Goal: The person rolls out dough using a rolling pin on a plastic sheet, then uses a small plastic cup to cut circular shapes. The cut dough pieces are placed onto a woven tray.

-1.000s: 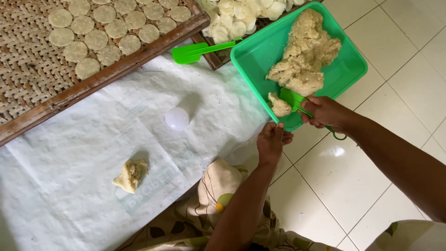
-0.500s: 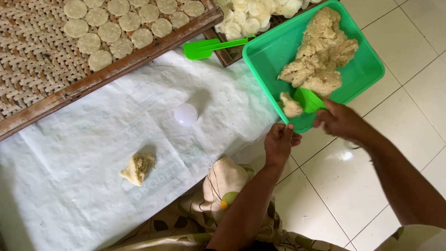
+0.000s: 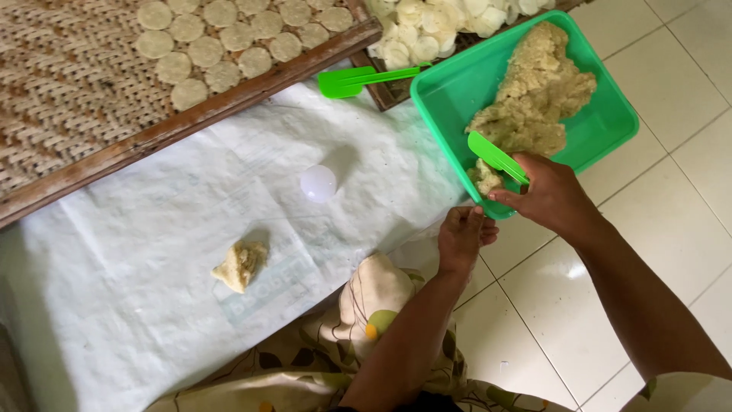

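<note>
Right hand closed around the handle of a flat green plastic spatula, blade angled down into the pale, crumbly mass of dough at the near left corner of the square green plastic tub, apparently to cut or lift off a small lump lying at the rim. Left hand just below that corner, fingers loosely curled, holding nothing visible, seemingly placed to steady the tub's edge or catch a piece; real contact with the rim impossible to tell. To the left, on a white woven plastic sheet, a single torn lump of dough and a small white ball-like object. Farther off, a second green spatula lying against a wooden-framed woven tray lined with flat round dough discs. Far right of it, a heap of whiter pieces. Patterned cloth over a knee close beneath the left forearm, crowding that side.
</note>
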